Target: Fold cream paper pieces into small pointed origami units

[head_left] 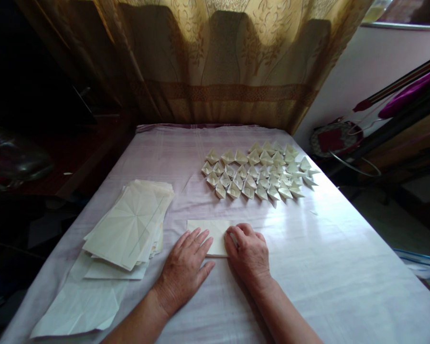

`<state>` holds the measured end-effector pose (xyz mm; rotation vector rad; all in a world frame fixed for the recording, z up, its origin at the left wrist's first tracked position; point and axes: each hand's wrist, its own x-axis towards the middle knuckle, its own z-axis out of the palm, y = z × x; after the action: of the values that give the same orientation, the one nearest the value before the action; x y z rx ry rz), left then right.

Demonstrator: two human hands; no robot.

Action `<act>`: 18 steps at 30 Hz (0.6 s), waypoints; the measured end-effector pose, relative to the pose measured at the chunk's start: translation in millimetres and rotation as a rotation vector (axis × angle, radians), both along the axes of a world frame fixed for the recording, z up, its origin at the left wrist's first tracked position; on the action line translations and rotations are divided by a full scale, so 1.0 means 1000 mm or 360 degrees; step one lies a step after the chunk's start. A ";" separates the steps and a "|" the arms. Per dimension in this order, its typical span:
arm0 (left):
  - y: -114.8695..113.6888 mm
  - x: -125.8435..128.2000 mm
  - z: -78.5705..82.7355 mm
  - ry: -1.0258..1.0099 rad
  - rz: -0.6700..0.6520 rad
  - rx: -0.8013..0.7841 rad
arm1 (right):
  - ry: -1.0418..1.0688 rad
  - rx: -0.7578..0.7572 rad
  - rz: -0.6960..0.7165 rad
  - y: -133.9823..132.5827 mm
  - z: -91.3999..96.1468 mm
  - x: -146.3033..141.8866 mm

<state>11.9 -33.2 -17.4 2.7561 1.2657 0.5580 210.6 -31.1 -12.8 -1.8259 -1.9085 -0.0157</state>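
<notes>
A folded sheet of paper, a long pale rectangle, lies flat on the cloth in front of me. My left hand rests on its left part, fingers stretched out and spread. Curled over the right part is my right hand, its fingers bent and pressed together on the paper; the right end of the sheet is hidden beneath it. To the left lies a stack of creased paper sheets, the top one marked with star-like fold lines. Beyond the hands stand several folded paper boats in rows.
A pale checked cloth covers the table. A larger creased sheet lies partly under the stack. Behind the table hangs a gold patterned curtain. A round bag-like item is beyond the right edge, and a dark ledge is at left.
</notes>
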 end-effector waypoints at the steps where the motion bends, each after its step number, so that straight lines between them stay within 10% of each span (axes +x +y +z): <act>1: 0.000 0.000 0.000 -0.0003 0.0003 -0.0004 | 0.0008 -0.0002 -0.0005 0.000 0.001 0.000; 18: 0.001 0.001 0.002 -0.0013 -0.0001 -0.0032 | 0.0027 -0.0040 0.0271 -0.009 0.009 -0.004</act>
<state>12.6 -32.1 -15.1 2.7354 1.2613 0.5530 206.8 -39.9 -4.0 -1.6682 -2.0541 0.0813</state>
